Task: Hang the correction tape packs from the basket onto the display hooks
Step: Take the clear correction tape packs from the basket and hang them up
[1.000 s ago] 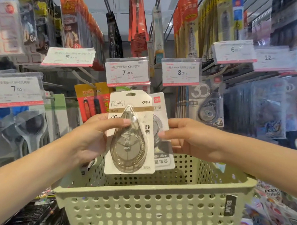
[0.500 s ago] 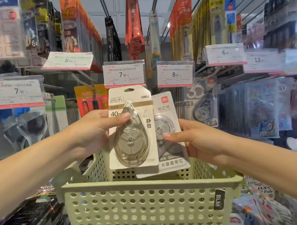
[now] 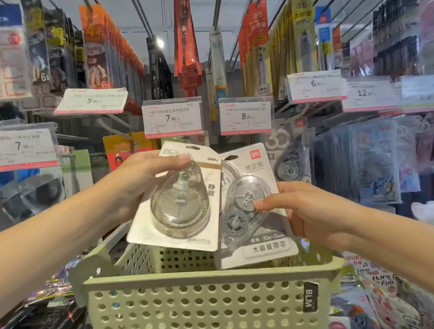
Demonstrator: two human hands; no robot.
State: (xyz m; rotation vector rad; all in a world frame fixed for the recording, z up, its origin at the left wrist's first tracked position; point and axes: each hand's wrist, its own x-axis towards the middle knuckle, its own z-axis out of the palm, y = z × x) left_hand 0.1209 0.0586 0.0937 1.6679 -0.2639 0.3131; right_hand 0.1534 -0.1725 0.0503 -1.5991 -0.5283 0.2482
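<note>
Head view: hands [image 3: 135, 185] hold packs [image 3: 184, 200] above basket [image 3: 205, 300].

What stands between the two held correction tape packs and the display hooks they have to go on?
No object visibly blocks the way. The left hand holds the teardrop pack and the right hand the round-reel pack, both above the green basket. The 7.90 price tag and 8.00 price tag hang just above them; the hook tips themselves are hidden.

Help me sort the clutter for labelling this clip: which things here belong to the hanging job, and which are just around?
Job:
left hand holding beige correction tape pack
right hand holding grey correction tape pack
green basket
hung tape pack

Just around:
7.90 price tag
8.00 price tag
sticker sheets
</note>
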